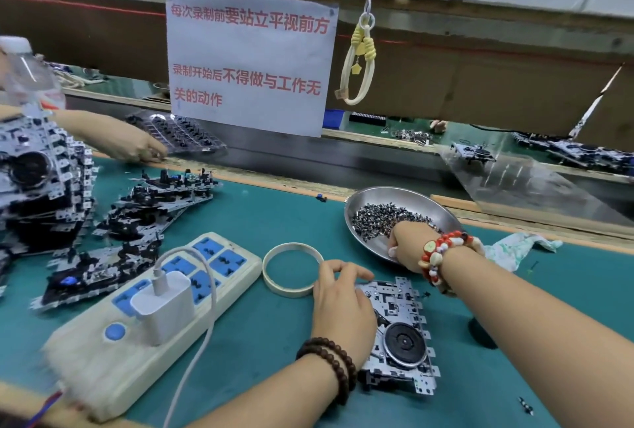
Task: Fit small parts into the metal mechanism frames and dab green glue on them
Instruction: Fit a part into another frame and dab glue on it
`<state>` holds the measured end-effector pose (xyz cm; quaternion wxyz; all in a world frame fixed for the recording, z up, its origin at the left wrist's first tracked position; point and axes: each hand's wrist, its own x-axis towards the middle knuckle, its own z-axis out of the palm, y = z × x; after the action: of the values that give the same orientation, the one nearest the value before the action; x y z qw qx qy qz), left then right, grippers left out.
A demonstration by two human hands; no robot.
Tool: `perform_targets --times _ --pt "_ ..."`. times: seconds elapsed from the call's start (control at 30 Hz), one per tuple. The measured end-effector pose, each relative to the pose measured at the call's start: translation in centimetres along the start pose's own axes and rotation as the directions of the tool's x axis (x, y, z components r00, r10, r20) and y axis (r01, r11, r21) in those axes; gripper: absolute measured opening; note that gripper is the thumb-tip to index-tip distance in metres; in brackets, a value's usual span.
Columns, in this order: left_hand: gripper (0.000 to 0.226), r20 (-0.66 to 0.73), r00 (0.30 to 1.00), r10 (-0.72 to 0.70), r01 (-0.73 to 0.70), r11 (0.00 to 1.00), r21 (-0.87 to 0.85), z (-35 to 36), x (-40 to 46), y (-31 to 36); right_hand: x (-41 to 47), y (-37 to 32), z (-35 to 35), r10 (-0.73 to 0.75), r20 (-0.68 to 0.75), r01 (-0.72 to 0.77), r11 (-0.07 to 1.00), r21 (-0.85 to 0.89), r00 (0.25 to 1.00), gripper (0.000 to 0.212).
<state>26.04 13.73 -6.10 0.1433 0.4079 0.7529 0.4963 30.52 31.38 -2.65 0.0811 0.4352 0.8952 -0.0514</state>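
A metal mechanism frame with a round black flywheel lies flat on the green mat in front of me. My left hand rests on its left edge with fingers curled over the top corner, holding it down. My right hand reaches into a steel dish heaped with several small metal parts; its fingers are curled down among the parts, and what they pinch is hidden. No green glue is visible.
A power strip with a white charger lies at the left. A tape ring sits beside my left hand. Stacked frames pile at the left, where another person's hand holds a plastic tray. A cloth lies right of the dish.
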Motion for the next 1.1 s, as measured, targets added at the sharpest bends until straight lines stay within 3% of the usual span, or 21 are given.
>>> perform_targets --times 0.1,0.2,0.33,0.4,0.6,0.87,1.0,1.1 --pt "0.029 -0.023 1.0 0.014 -0.013 0.999 0.033 0.1 -0.1 0.1 -1.4 -1.2 -1.3 -0.028 -0.045 0.029 0.999 0.021 0.999 0.025" --pt "0.03 -0.039 0.999 0.002 0.0 0.999 0.035 -0.2 -0.1 -0.1 -5.1 -2.9 -2.5 -0.076 -0.161 0.108 0.973 0.203 0.984 0.011" --pt "0.03 -0.025 1.0 -0.006 0.007 0.999 0.045 -0.8 -1.0 0.1 -10.2 -3.3 -2.8 -0.096 -0.403 0.28 0.86 0.428 0.91 0.023" --pt "0.029 0.012 1.0 -0.022 0.022 0.999 0.033 -0.7 -1.2 0.3 -12.0 -2.8 -1.9 -0.073 -0.445 0.317 0.804 0.504 0.892 0.026" --pt "0.029 0.034 0.999 -0.015 0.013 0.997 0.073 -0.9 -1.6 0.2 -13.6 -1.1 2.5 -0.006 -0.333 0.24 0.705 0.668 0.943 0.027" --pt "0.039 0.061 0.998 -0.023 0.01 0.981 0.196 -1.1 -1.2 1.0 -14.5 -0.5 3.8 0.151 -0.302 0.241 0.325 0.914 0.941 0.023" --pt "0.047 0.077 0.995 0.062 -0.082 0.953 0.293 -0.9 -0.7 1.2 -15.2 -0.6 4.0 0.184 -0.344 0.26 0.369 0.892 0.921 0.022" --pt "0.033 0.113 0.987 0.116 -0.147 0.936 0.32 -0.9 -0.2 1.3 -15.5 -0.9 4.5 0.174 -0.327 0.256 0.336 0.906 0.929 0.023"
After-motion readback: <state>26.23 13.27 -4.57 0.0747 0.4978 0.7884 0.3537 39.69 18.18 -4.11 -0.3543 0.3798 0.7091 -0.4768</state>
